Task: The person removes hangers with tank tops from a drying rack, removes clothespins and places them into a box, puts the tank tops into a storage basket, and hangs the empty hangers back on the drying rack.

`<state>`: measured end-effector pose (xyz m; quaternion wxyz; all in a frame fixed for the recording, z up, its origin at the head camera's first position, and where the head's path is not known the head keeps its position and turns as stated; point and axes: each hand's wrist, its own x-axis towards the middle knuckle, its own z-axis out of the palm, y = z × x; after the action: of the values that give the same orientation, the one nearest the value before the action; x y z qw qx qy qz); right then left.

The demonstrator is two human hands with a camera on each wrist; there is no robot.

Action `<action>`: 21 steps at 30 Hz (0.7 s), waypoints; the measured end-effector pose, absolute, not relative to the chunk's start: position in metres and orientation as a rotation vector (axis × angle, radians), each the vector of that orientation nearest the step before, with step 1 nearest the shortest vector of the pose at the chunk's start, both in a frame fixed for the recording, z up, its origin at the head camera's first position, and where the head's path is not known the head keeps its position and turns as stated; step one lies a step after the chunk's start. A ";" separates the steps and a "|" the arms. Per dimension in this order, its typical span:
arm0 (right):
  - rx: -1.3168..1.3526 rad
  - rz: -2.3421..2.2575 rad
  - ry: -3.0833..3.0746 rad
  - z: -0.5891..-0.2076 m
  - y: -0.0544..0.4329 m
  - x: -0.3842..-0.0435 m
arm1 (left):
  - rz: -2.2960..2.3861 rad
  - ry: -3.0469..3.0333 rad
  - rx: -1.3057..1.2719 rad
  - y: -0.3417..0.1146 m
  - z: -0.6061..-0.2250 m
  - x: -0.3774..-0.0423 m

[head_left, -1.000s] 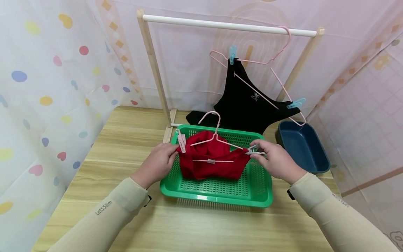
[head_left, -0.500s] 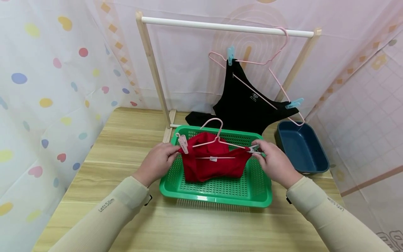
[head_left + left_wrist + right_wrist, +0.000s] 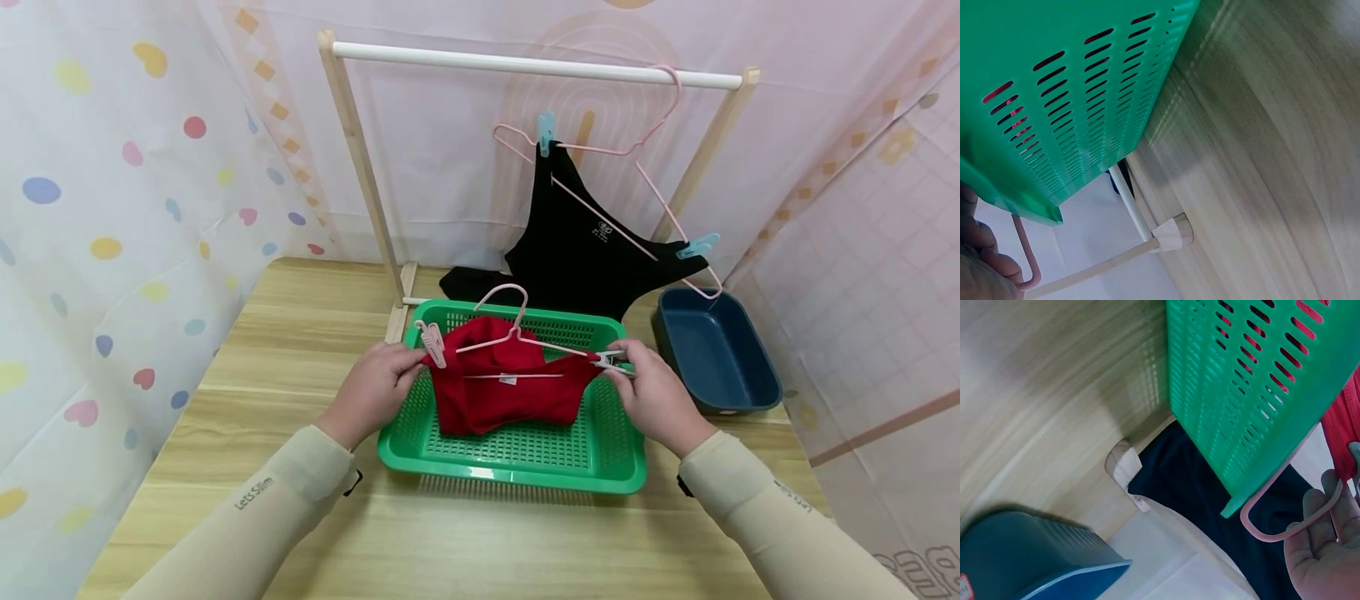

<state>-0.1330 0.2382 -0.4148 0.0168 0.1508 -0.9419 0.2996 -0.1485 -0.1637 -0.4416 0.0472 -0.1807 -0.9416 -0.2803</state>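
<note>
In the head view, the red garment [image 3: 510,408] is spread along a pink hanger [image 3: 515,332], over the inside of the green basket [image 3: 510,482]. Toward the basket's left end, a pink clothespin [image 3: 432,343] is on one strap, and the left hand [image 3: 375,390] pinches cloth and hanger just beside it. Toward the basket's right end, the right hand [image 3: 660,396] squeezes a pale clothespin [image 3: 611,360] between thumb and fingers at the other strap. To pin this side well, I would have the left hand hold the hanger steady, draw the strap flat along the wire, and seat the clothespin over both cloth and wire before letting go.

In the left wrist view, the left fingers are curled by the hanger's bent end, outside the basket's slotted wall; their grip on cloth is hidden here.

In the right wrist view, the right fingers curl round the hanger's other bent end beside the basket rim, close to the red strap; the clothespin is mostly out of view.
</note>
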 end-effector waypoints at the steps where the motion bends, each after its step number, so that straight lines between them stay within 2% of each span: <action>1: 0.466 0.938 -2.929 -0.415 0.239 -0.133 | -0.852 -2.868 -0.553 -0.164 -0.442 -0.149; 21: 0.465 0.962 -2.918 -0.420 0.242 -0.135 | -0.852 -2.860 -0.553 -0.165 -0.446 -0.150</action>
<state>-0.1345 0.2423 -0.4203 0.0170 0.1496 -0.9389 0.3095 -0.1496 -0.1646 -0.4456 0.0534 -0.1819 -0.9410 -0.2805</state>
